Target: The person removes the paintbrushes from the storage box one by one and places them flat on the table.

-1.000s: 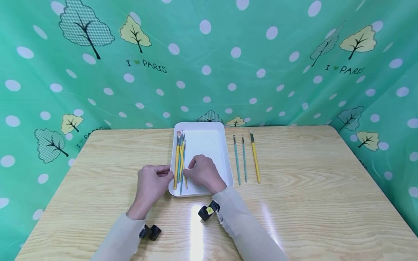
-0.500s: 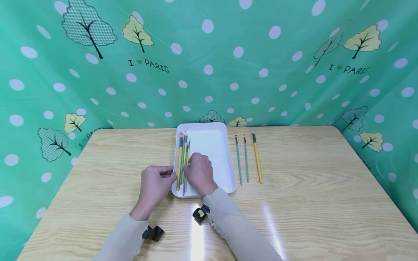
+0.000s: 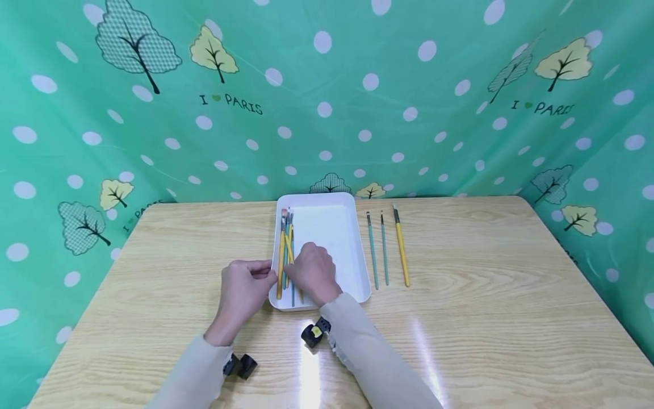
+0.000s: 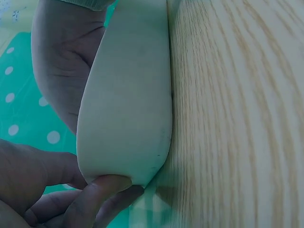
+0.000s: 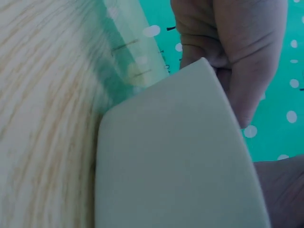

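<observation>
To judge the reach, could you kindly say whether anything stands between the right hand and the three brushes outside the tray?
Yes: the right wall of the white tray. The right hand is over the tray, and the three brushes lie on the table beyond that wall; nothing else visible is in the way.

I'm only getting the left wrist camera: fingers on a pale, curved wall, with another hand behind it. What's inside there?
Observer: It's a white tray with paintbrushes along its left side.

Visitor: What's that other hand doing?

Observer: The right hand has its fingertips at those brushes; I can't tell whether it grips one.

Visitor: Any brushes elsewhere?

Observer: Yes, two teal brushes and a yellow brush lie right of the tray.
</observation>
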`<state>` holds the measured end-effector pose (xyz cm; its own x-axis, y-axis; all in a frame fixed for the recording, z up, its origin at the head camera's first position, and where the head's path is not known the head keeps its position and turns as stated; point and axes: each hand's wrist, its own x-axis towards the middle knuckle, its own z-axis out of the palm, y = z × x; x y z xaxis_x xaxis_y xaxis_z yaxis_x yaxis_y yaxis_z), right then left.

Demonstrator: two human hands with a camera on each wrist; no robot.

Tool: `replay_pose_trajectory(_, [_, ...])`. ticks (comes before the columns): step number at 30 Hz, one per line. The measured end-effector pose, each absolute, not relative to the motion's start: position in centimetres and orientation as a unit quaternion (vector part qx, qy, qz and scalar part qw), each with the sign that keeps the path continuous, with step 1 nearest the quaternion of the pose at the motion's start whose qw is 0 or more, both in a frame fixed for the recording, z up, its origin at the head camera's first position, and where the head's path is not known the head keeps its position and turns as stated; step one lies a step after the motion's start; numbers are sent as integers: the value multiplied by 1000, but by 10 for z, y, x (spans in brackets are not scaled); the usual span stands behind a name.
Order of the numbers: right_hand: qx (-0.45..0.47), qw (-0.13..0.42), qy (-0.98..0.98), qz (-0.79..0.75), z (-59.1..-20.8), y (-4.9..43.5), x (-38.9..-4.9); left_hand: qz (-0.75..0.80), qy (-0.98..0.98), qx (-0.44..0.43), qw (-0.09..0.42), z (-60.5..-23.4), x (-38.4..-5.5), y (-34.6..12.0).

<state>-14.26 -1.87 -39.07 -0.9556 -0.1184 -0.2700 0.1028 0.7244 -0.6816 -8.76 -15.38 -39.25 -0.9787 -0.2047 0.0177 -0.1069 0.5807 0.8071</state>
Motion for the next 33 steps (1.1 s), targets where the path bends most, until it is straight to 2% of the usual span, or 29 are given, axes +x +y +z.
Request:
replay_pose_trajectory(7, [-23, 154, 890, -428, -390, -7, -148, -444, -890, 94, 53, -394, -89, -155])
replay_pose_trajectory(14, [1, 200, 842, -500, -388, 0, -156, -445, -889, 101, 43, -391, -89, -157])
replay_pose_trajectory(22, [20, 225, 807, -545, -386, 9, -164, -452, -885, 105, 36, -389, -90, -158])
replay_pose_trajectory(33, [11, 223, 798, -560, -381, 21, -167, -448, -887, 111, 34, -390, -90, -161])
